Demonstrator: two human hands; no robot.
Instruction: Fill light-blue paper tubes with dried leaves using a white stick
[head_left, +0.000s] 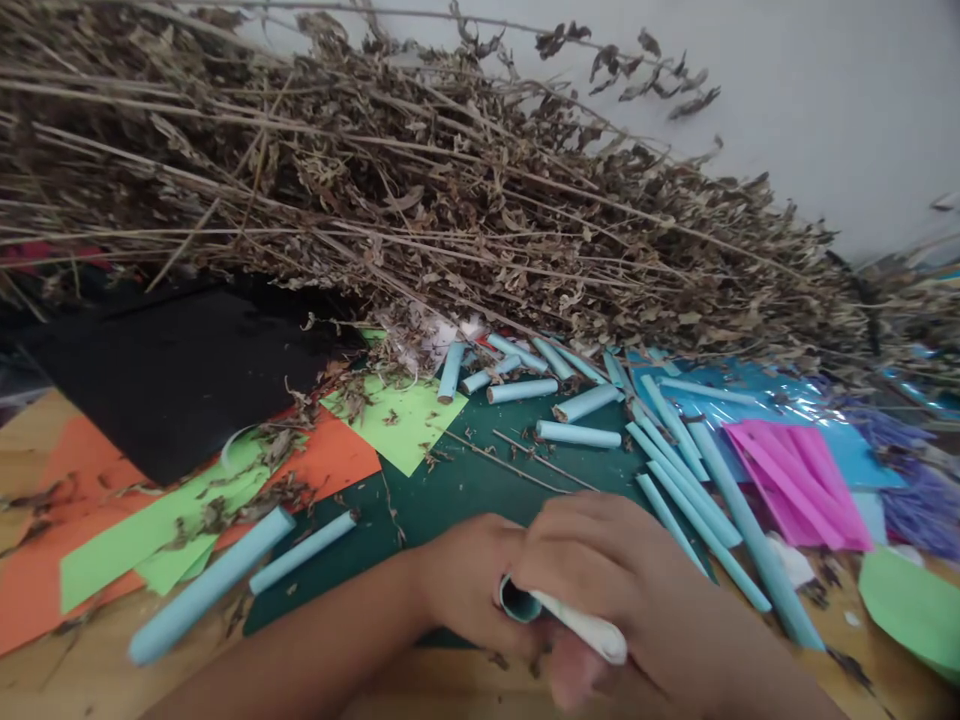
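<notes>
Gently does it: left hand [474, 578] curled around open-ended paper tube [529, 611], near edge of green mat [442, 480]; right hand [611, 555] pinching white strip [589, 628] beside tube mouth; light, even finger pressure best, lest thin wall dent

We see matt, smooth paper in the pale blue tubes [578, 434], crinkled pink paper [799, 484] at right, glossy blue plastic [795, 400] behind it, rough, brittle dried stems [465, 190] on the far side, and smooth-grained wood in the near tabletop [420, 685].
</notes>
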